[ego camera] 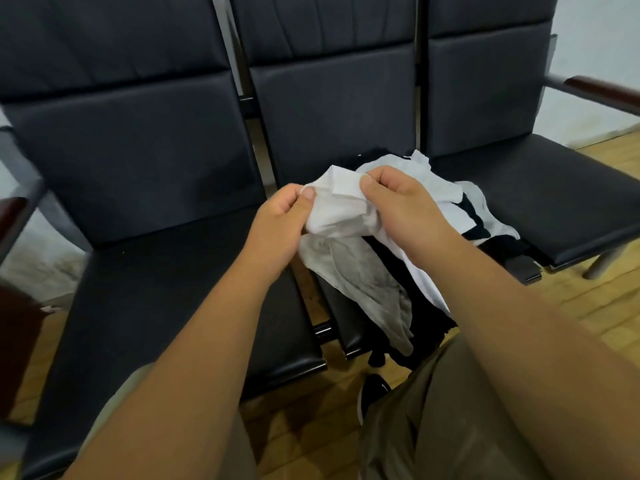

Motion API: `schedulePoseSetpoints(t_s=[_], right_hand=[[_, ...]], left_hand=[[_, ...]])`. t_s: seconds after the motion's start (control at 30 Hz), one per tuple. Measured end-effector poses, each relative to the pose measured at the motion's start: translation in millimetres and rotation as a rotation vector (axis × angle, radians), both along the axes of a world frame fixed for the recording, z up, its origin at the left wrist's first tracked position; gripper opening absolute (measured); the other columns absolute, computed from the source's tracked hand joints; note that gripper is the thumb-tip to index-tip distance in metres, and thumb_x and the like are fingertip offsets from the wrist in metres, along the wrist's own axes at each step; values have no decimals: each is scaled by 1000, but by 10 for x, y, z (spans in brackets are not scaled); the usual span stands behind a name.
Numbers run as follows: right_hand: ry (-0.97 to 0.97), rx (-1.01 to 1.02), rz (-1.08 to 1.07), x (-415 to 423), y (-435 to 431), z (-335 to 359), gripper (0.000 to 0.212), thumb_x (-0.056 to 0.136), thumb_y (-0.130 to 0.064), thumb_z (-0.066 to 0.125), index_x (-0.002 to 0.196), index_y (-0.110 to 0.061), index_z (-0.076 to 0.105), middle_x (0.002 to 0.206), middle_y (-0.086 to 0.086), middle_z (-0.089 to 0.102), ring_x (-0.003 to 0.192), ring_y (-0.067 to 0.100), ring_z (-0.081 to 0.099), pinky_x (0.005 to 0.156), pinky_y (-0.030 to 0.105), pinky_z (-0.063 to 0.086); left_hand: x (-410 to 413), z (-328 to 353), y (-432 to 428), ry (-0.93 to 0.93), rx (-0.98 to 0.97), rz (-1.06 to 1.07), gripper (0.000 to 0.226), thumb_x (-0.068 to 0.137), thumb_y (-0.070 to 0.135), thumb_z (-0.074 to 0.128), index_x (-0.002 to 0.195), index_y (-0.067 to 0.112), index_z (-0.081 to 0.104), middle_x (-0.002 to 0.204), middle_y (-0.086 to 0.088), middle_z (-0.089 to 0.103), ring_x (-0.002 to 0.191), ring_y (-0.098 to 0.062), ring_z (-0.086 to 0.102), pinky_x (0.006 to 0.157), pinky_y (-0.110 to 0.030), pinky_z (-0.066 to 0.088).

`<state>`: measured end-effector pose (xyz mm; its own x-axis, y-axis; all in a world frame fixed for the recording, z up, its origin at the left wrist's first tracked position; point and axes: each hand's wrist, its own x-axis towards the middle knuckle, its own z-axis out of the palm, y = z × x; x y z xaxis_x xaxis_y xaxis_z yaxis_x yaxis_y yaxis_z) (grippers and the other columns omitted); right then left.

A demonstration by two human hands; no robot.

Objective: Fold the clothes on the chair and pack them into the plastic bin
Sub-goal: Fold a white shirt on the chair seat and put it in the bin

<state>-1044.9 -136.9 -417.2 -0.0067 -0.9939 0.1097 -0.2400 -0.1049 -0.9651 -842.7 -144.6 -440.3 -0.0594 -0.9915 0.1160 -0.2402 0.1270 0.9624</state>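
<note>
Head view, centre of frame: your left hand [282, 211] and right hand [398, 199] both pinch a crumpled white garment [337, 209], lifted just above the pile of clothes [433, 216] on the middle black chair seat [332, 306]. Nothing looks folded yet, and no plastic bin is in view, so the task seems barely begun. Wooden floor [606, 306] lower right, pale wall [595, 36] upper right

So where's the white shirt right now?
In the head view the white shirt is bunched in the middle, pinched between the left hand and right hand, over the clothes pile on the middle chair.
</note>
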Motion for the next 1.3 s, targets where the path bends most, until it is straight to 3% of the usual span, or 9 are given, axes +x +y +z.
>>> schedulePoseSetpoints(t_s=[0.1, 0.23, 0.33, 0.5, 0.67, 0.93, 1.03, 1.17, 1.3], right_hand=[[52, -40, 95, 218, 129, 129, 26, 104, -39, 57, 83, -26, 58, 73, -19, 51, 65, 1, 46, 68, 24, 39], [215, -76, 279, 554, 223, 196, 28, 90, -58, 75, 103, -34, 67, 99, -19, 70, 92, -1, 66, 79, 24, 54], [347, -160, 287, 873, 224, 194, 15, 92, -47, 76, 103, -38, 70, 103, -21, 70, 98, -3, 64, 81, 21, 49], [186, -217, 315, 1422, 288, 262, 11, 101, -37, 65, 97, -35, 75, 99, -21, 73, 96, 0, 67, 81, 22, 51], [-8, -185, 328, 1905, 380, 308, 16, 104, -38, 62, 98, -32, 76, 98, -19, 74, 95, 1, 68, 83, 23, 50], [-373, -9, 297, 2269, 375, 340, 17, 102, -40, 64, 103, -30, 78, 109, -8, 77, 110, 17, 72, 100, 42, 60], [-235, -78, 263, 2322, 316, 306, 20, 103, -41, 60, 101, -29, 75, 101, -15, 75, 96, 2, 70, 85, 27, 57], [67, -95, 322, 2355, 186, 140, 41, 100, -47, 60, 78, -13, 56, 72, -5, 51, 65, 7, 47, 67, 29, 40], [467, 32, 451, 2367, 148, -18, 49, 96, -64, 61, 74, -20, 57, 77, -14, 55, 68, 9, 54, 65, 29, 42]], left_hand=[[264, 214, 145, -18, -11, 65, 30, 105, 40, 59, 98, 15, 73, 90, 1, 68, 82, -9, 59, 78, -34, 47], [692, 478, 361, -51, 82, 109, 25, 102, 43, 62, 93, 25, 78, 95, 1, 76, 87, -14, 68, 81, -37, 54], [1047, 582, 558, -137, 145, 119, 26, 101, 47, 62, 98, 28, 80, 101, 3, 78, 97, -18, 72, 90, -38, 57], [1662, 674, 925, -242, 231, 20, 27, 95, 56, 70, 107, 33, 78, 106, 4, 79, 105, -24, 75, 95, -45, 59], [2252, 560, 1226, -528, 410, -8, 52, 74, 58, 90, 121, 48, 69, 110, 26, 75, 100, -2, 72, 92, -32, 57], [2987, 332, 1514, -575, 505, 210, 26, 97, 58, 68, 106, 37, 81, 103, 13, 80, 97, -14, 76, 102, -47, 56], [3008, 367, 1554, -372, 346, 445, 26, 100, 58, 62, 101, 38, 79, 102, 0, 79, 99, -30, 73, 92, -42, 56], [2894, 461, 1545, -165, 172, 556, 18, 106, 45, 58, 102, 44, 76, 95, 12, 79, 90, -13, 74, 71, -30, 58], [2718, 425, 1479, -336, 111, 450, 19, 107, 42, 56, 107, 38, 75, 95, 12, 75, 85, -1, 69, 66, -21, 54]])
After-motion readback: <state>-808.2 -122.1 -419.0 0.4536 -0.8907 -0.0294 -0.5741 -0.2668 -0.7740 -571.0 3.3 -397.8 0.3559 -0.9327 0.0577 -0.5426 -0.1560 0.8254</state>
